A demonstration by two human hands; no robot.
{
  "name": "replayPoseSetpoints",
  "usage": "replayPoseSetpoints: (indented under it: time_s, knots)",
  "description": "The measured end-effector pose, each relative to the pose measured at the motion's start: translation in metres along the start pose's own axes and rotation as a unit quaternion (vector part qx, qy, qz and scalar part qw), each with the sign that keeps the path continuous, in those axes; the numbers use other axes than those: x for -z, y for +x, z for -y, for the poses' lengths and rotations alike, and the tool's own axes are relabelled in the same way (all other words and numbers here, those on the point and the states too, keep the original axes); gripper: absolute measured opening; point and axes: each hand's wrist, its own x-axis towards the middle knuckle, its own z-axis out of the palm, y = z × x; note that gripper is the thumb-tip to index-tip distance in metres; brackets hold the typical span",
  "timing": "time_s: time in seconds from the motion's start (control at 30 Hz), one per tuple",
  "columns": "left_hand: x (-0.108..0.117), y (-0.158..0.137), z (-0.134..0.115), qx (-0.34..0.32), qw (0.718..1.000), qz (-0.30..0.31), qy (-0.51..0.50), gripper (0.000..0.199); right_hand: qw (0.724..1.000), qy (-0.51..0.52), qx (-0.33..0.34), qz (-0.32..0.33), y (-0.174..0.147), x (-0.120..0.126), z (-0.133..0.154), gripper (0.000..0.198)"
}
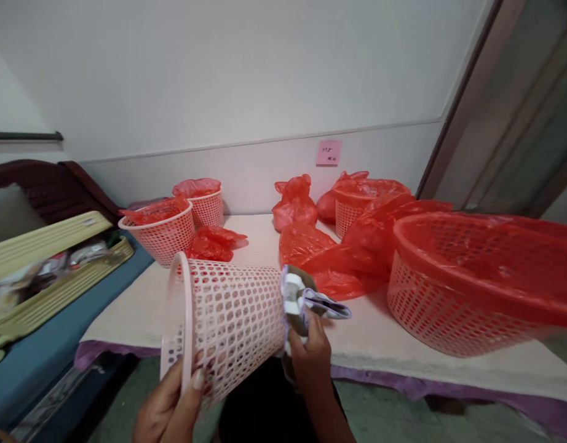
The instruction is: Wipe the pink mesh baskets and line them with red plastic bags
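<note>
Pink perforated plastic wastebasket (pixel 240 311) is held tipped on its side above the near edge of the white-topped table (pixel 126 311), its open mouth facing left and its base facing right. The left hand (pixel 170 406) is clamped on the rim, thumb against the outer wall. The right hand (pixel 311 354) is closed around a bunched white-and-brown cloth (pixel 293 301) with purple edging, which it holds at the base end.

Behind the wastebasket, toward the left, stand a front lined basket (pixel 166 237) and a rear lined basket (pixel 208 210), both pink with red plastic in their mouths; a crumpled red bag (pixel 214 243) lies beside them. A knotted red bag (pixel 295 206) sits near the wall, under and left of a pink sticky note (pixel 328 152). More red plastic sheeting (pixel 343 264) spreads toward a large pink laundry basket (pixel 449 314) on the right, its rim covered in red film.
</note>
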Motion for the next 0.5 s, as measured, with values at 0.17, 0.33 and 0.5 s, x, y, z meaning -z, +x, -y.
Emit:
replayPoseSetpoints:
  time_s: [0.17,0.33,0.5]
  knots:
    - [-0.013,0.019,-0.016,0.118,0.985,-0.02,-0.125,0.058,0.999,0.034,-0.025,0.027,-0.035,-0.016,0.008,0.026]
    - [-0.018,0.031,-0.036,0.111,0.986,-0.038,-0.116,0.052,0.973,0.082,0.21,0.055,-0.093,-0.05,0.038,0.055]
    - [-0.015,0.039,-0.031,0.131,0.968,-0.075,-0.202,0.035,0.992,0.05,0.11,0.038,-0.06,-0.036,0.022,0.046]
